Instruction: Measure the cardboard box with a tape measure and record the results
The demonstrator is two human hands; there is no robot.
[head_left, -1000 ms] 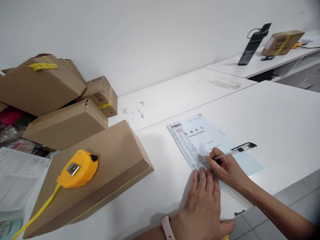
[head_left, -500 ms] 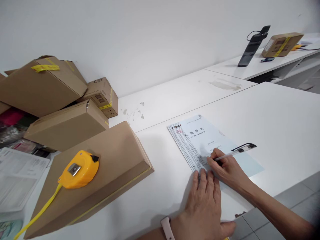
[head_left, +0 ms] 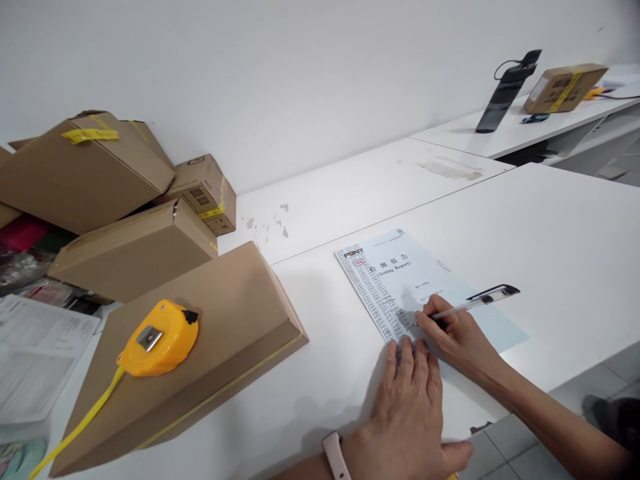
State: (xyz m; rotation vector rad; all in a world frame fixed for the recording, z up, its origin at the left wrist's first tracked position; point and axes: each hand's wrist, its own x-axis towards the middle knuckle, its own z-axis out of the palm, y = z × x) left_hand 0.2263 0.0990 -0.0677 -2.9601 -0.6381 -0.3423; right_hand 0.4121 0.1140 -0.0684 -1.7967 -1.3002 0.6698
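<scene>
A pale blue printed report sheet (head_left: 415, 267) lies on the white table (head_left: 550, 227). My right hand (head_left: 457, 337) is closed on a clear pen with a black clip (head_left: 475, 302), its tip touching the sheet near the lower left. My left hand (head_left: 407, 413) lies flat, fingers stretched out, pressing on the sheet's near corner; a pink band sits on that wrist. To the left, a flat cardboard box (head_left: 225, 333) carries a yellow tape measure (head_left: 157, 339) with its tape hanging off the front.
Several cardboard boxes (head_left: 100, 180) are stacked at the back left against the wall, with papers (head_left: 35, 353) beside them. Far right, another table holds a black device (head_left: 505, 93) and a small taped box (head_left: 563, 87). The table edge and tiled floor lie at the lower right.
The pen has tilted and shifted slightly to the right as my right hand moves on the sheet. My left hand stays flat in place.
</scene>
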